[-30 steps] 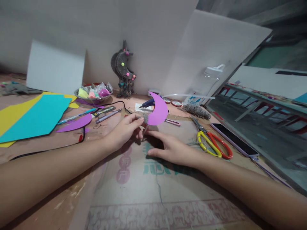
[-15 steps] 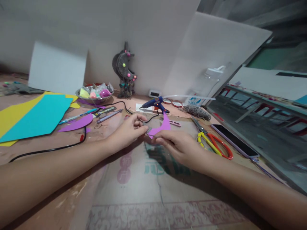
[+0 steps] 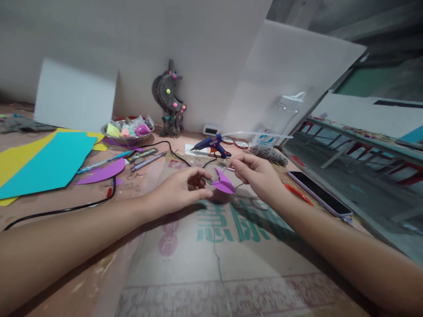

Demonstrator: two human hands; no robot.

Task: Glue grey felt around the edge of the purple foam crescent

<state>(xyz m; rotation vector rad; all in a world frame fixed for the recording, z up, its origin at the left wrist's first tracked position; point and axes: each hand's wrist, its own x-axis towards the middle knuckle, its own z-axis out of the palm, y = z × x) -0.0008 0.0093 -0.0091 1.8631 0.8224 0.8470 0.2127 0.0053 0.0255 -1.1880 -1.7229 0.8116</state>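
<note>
A purple crescent-shaped paper piece (image 3: 224, 185) is held over the printed cardboard. At its left end my left hand (image 3: 185, 189) grips it between thumb and fingers, where a bit of grey yarn shows. Up and to the right, my right hand (image 3: 254, 171) pinches a thin strand of grey yarn (image 3: 223, 171), stretched across the paper. A loose length of yarn trails below that hand. Behind the hands rests a blue glue gun (image 3: 211, 144). The grey yarn bundle (image 3: 269, 155) lies beyond my right hand.
Left are cyan paper (image 3: 49, 163), another purple piece (image 3: 104, 171), pens and a bowl of clay packets (image 3: 128, 132). A grey moon ornament (image 3: 168, 99) stands at the wall. Right are red scissor handles (image 3: 299, 194) and a phone (image 3: 319, 193). A black cord (image 3: 62, 207) crosses the table.
My right hand has left the paper's edge and moved up and right, drawing a yarn strand. The crescent has tilted round in my left hand. My right arm now hides most of the scissors.
</note>
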